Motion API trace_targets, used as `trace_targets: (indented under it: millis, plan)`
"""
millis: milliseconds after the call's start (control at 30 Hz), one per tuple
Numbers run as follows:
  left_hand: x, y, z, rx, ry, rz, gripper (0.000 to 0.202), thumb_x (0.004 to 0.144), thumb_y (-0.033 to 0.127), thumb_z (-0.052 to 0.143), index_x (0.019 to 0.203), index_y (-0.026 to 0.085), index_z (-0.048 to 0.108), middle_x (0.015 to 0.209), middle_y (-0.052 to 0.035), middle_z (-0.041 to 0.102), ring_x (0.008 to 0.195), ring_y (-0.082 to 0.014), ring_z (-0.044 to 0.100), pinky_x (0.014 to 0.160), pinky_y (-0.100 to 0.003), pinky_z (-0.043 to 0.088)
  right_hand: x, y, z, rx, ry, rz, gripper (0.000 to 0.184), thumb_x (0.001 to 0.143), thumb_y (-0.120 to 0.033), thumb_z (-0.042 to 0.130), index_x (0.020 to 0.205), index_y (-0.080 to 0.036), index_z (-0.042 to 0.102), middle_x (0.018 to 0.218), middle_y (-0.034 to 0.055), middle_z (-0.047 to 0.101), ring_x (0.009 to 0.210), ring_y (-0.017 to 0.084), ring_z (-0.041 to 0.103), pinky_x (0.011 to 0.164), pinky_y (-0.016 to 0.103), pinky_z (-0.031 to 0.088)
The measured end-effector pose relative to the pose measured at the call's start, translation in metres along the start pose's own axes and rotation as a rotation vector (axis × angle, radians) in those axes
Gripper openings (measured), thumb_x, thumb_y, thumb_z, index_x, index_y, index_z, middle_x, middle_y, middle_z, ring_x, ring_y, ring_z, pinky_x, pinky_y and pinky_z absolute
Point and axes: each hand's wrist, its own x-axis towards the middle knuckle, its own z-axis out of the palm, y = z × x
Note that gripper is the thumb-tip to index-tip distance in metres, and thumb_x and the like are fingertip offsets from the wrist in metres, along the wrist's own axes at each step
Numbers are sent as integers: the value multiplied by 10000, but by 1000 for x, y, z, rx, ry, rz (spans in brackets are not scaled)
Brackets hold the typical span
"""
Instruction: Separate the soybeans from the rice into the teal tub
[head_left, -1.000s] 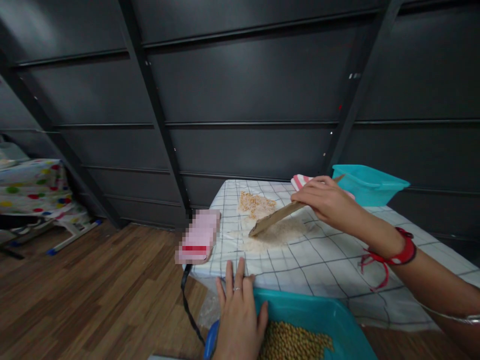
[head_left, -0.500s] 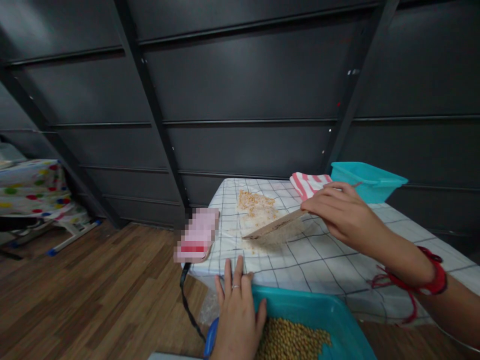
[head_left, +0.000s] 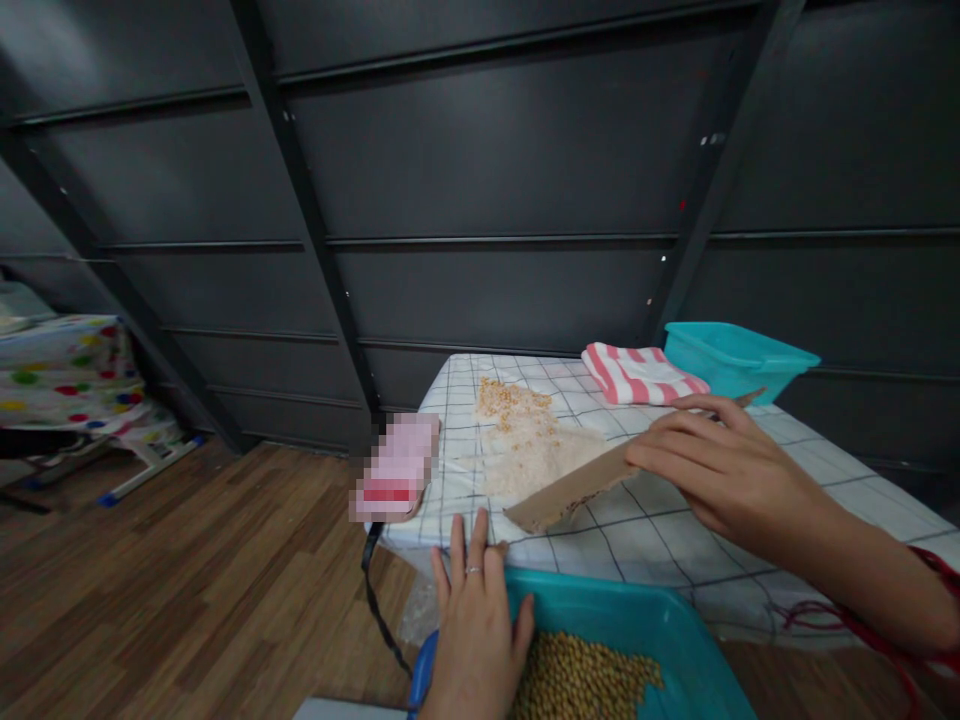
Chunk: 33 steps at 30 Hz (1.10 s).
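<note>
My right hand [head_left: 712, 465] is closed on a brown cardboard piece [head_left: 562, 495] that slants down to the checked tablecloth [head_left: 645, 530], its low end near the table's front edge. A pale pile of fine grain [head_left: 536, 455] lies just behind the cardboard, with a patch of coarser yellow grain [head_left: 514, 398] further back. My left hand [head_left: 476, 625] lies flat with its fingers spread on the near left rim of a teal tray [head_left: 652, 625] that holds yellow beans [head_left: 589, 685].
A pink-and-white striped cloth [head_left: 637, 372] and a second teal tub [head_left: 735, 358] sit at the table's far right. A pink object [head_left: 397, 470] with a black cord hangs off the left table edge. Wooden floor lies to the left, a dark panelled wall behind.
My right hand has pulled the cardboard toward me and to the right, leaving the pale grain pile behind it. My left hand has stayed on the tray rim.
</note>
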Motion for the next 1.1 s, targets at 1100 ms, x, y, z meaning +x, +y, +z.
trace_targets:
  millis: [1100]
  plan:
    - [1, 3, -4, -14, -14, -9, 256, 771, 197, 415, 1017, 159, 475, 1389, -180, 300, 1279, -389, 150, 913, -668, 303, -18, -16, -13, -76, -86, 65, 324, 720, 32, 320, 840, -192, 521, 706, 12, 593, 671, 155, 515, 790, 382, 326]
